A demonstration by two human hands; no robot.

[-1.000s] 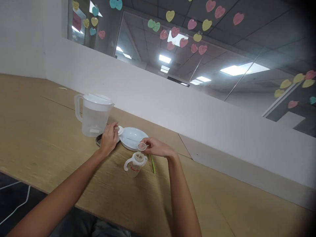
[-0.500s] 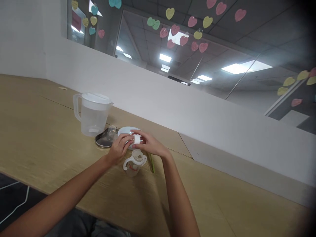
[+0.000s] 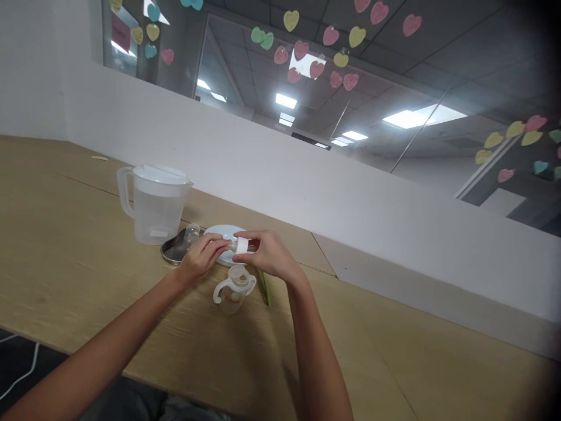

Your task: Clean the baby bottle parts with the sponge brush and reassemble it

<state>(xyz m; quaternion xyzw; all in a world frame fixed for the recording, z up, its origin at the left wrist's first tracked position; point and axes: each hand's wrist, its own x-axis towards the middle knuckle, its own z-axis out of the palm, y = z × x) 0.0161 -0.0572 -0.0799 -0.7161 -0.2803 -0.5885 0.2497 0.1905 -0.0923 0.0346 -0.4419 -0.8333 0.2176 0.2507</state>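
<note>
My left hand (image 3: 200, 258) and my right hand (image 3: 267, 254) meet above a white round plate (image 3: 221, 231), both pinching a small white plastic collar (image 3: 241, 245) with a pale piece at its end. Beneath them stands a translucent two-handled sippy cup (image 3: 232, 290) without a lid. A green straw (image 3: 265, 287) lies just right of it. Left of my left hand, a small clear dome (image 3: 191, 233) rests on a round metal lid (image 3: 174, 248). A lidded plastic water pitcher (image 3: 154, 204) stands behind that lid.
The light wooden table (image 3: 131, 304) runs along a white partition (image 3: 263, 187), with glass above it carrying several paper hearts. The table's near edge lies at lower left, above a dark floor with a white cable (image 3: 20, 371).
My hands have come together on the white collar, from being apart at the plate and above the cup. The small clear dome now shows on the metal lid. The view has shifted slightly.
</note>
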